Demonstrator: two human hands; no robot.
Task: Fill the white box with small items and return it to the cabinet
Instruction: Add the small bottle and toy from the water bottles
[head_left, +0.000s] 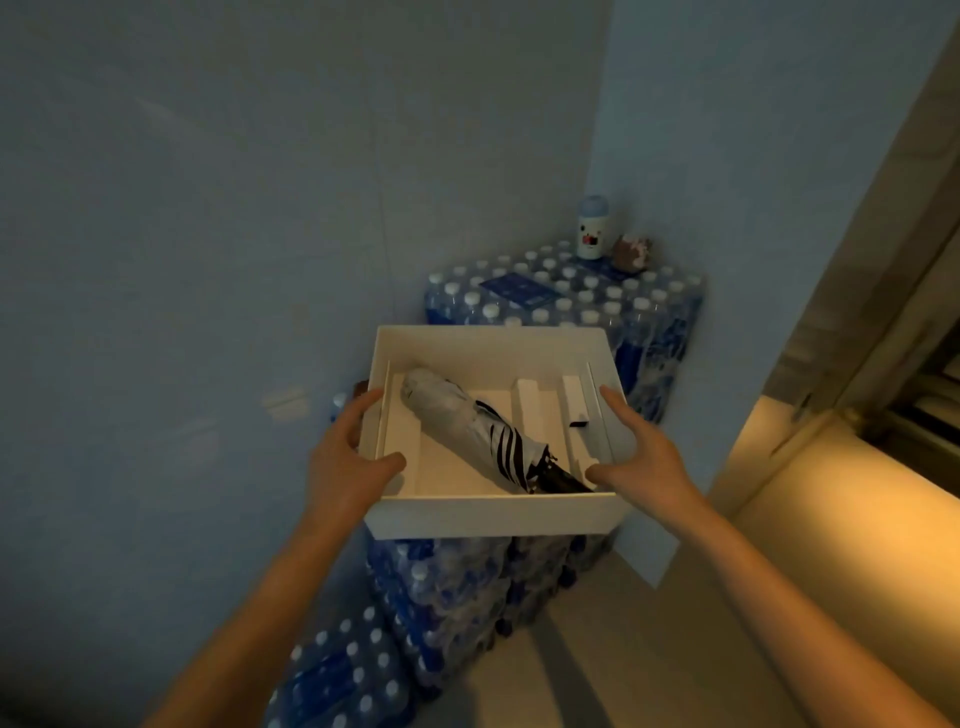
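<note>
The white box (493, 519) is open-topped and sits level above a stack of shrink-wrapped water bottles. A folded white umbrella (467, 421) with dark stripes lies slantwise inside it, beside white divider strips (530, 410). My left hand (343, 462) grips the box's left wall, fingers outside and thumb over the front-left rim. My right hand (644, 457) holds the right wall the same way, thumb inside near the front-right corner. I cannot tell whether the box rests on the bottles or hangs in my hands.
Behind the box, a taller bottle pack (660, 322) carries a small white flask with a blue cap (592, 228), a little plush toy (631, 253) and a blue card (519, 291). Lower packs (457, 597) fill the wall corner. A door frame (883, 260) stands at right.
</note>
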